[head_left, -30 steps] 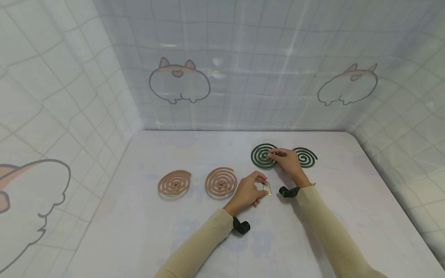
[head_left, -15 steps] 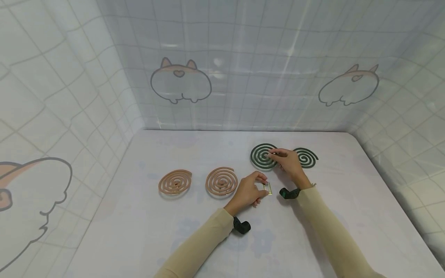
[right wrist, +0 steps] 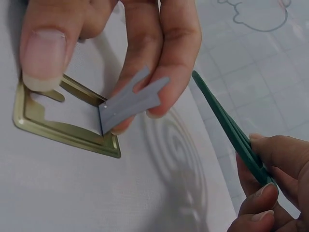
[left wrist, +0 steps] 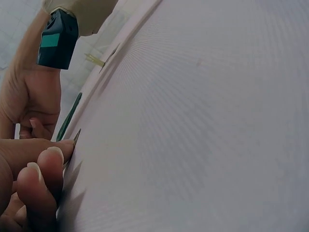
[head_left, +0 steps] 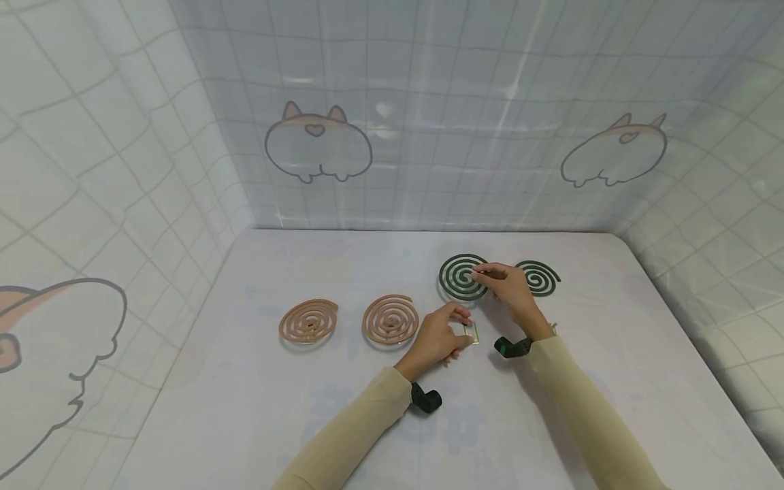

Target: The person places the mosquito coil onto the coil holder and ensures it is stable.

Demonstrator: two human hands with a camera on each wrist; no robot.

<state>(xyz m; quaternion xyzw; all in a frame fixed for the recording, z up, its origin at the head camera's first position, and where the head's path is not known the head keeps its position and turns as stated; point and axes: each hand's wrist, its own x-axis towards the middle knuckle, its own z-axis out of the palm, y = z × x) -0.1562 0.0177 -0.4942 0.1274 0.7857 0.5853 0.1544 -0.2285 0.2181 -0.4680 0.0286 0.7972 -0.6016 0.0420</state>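
My left hand [head_left: 436,340] pinches a small gold metal mosquito coil stand [right wrist: 72,137] at its frame on the table. A grey tab [right wrist: 128,106], forked at its tip, rises from the stand beside the left fingers. My right hand [head_left: 511,289] holds a green mosquito coil [head_left: 456,275] between thumb and fingers, raised off the table behind the stand. In the right wrist view this coil appears nearly edge-on, apart from the grey tab. A second green coil [head_left: 539,279] lies just right of the right hand, partly hidden by it.
Two brown mosquito coils [head_left: 309,321] sit slightly raised at the left and middle of the table [head_left: 245,408]. A small gold piece [left wrist: 94,59] lies beyond the right wrist, mostly hidden. Patterned curtain-like walls [head_left: 404,156] enclose the back and sides.
The right hand and its green coil have shifted slightly, the coil a little left and nearer to me. The left hand stays in place on the stand.
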